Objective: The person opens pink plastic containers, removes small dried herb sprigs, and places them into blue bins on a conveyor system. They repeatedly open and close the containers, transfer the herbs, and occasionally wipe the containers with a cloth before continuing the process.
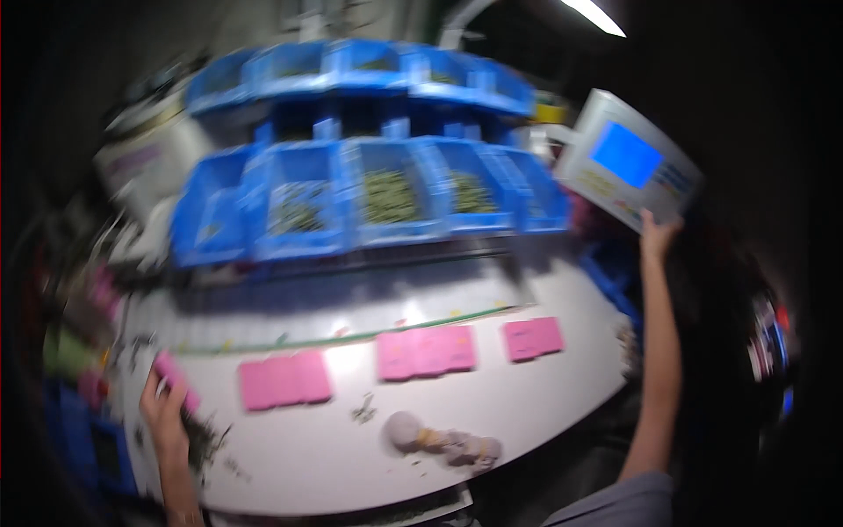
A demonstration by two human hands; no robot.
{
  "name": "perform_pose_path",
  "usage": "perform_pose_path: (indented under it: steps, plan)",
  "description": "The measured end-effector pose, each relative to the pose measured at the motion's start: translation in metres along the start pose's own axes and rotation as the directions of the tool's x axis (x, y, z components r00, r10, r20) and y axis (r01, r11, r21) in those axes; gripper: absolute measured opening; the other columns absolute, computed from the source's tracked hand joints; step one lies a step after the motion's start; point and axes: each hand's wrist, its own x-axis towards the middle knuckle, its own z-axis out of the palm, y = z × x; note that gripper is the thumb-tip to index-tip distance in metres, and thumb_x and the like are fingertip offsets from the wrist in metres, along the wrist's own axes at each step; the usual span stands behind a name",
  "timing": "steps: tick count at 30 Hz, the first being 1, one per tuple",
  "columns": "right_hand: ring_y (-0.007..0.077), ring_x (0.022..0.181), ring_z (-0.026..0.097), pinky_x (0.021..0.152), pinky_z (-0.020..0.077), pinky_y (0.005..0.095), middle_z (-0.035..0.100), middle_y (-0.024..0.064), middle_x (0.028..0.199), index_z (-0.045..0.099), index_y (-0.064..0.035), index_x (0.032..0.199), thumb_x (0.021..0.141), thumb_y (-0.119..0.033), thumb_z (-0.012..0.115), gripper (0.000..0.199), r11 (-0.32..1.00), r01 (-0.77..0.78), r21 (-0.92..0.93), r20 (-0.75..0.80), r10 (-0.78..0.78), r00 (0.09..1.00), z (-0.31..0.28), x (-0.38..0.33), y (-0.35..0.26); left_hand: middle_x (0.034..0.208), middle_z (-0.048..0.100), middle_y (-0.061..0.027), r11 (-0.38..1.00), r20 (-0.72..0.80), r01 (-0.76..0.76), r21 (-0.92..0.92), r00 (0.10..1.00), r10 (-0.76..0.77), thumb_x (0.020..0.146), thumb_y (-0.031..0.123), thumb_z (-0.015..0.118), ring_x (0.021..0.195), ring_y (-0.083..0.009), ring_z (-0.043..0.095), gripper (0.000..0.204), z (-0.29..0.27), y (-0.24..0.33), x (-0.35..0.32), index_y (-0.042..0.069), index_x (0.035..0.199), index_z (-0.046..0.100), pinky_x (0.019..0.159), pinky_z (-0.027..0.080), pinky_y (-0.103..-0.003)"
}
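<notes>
Over at the table's left end, the left hand pinches a pink block beside dark scraps. The right hand meets the lower edge of a white panel; whether it grips, I can't tell. Three pink stacks and a lumpy grey thing lie between, blue bins behind.

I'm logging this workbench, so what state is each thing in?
Console screen: lit blue.
Lamp: lit.
Middle front bin: open-topped, holding green pieces.
Leftmost front bin: open-topped, few pieces inside.
Three pink sets: lying on the white table.
Left grip: closed on a pink piece.
Right grip: at the console's lower edge, closure unclear.
</notes>
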Motion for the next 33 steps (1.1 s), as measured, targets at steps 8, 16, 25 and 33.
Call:
perform_pose_path:
  steps: [8, 16, 25, 33]
  plan:
    - [0.0301, 0.114, 0.047, 0.094, 0.0381, 0.0366, 0.049, 0.0176, 0.122, 0.052, -0.0024, 0.118, 0.075, -0.005, 0.065, 0.046, 0.966, 0.108, 0.234, 0.881, -0.258, 0.396, -0.05, -0.205, -0.169, 0.096, 0.061, -0.0033, 0.989, -0.102, -0.144, 0.028, 0.984, 0.146, 0.075, -0.002, 0.064, 0.085, -0.0088, 0.057, 0.038, -0.018, 0.009, 0.064, -0.003, 0.111, 0.054, 0.074, 0.046, -0.022]
    - [0.0365, 0.128, 0.032, 0.105, 0.0283, 0.0406, 0.032, 0.0207, 0.139, 0.034, 0.0006, 0.134, 0.071, -0.014, 0.073, 0.075, 0.959, 0.167, 0.23, 0.973, -0.228, -0.027, -0.069, -0.268, -0.209, 0.088, 0.065, -0.0114, 0.769, -0.196, -0.147, 0.622, 0.921, 0.335, 0.056, 0.012, 0.074, 0.077, -0.0207, 0.064, 0.046, -0.037, -0.024, 0.159, 0.0, 0.098, 0.061, 0.071, 0.049, -0.029]
    - [0.0393, 0.129, 0.03, 0.106, 0.0283, 0.0406, 0.026, 0.0224, 0.142, 0.029, -0.0037, 0.138, 0.064, -0.016, 0.076, 0.088, 0.957, 0.158, 0.245, 0.969, -0.237, -0.065, -0.079, -0.264, -0.229, 0.053, 0.057, -0.011, 0.594, -0.066, -0.127, 0.794, 0.954, 0.292, 0.068, 0.024, 0.072, 0.048, -0.019, 0.058, 0.025, -0.056, -0.045, 0.232, 0.001, 0.068, 0.06, 0.047, 0.045, -0.034]
    - [0.0362, 0.13, 0.029, 0.107, 0.0273, 0.0392, 0.027, 0.0222, 0.142, 0.017, -0.0023, 0.142, 0.068, -0.015, 0.074, 0.095, 0.955, 0.027, 0.295, 0.955, -0.294, -0.034, -0.06, -0.26, -0.215, 0.098, 0.062, -0.0128, 0.518, 0.195, -0.376, 0.768, 0.908, 0.37, 0.081, 0.017, 0.062, 0.088, -0.0174, 0.058, 0.027, -0.012, -0.043, 0.174, -0.004, 0.099, 0.061, 0.078, 0.045, -0.029]
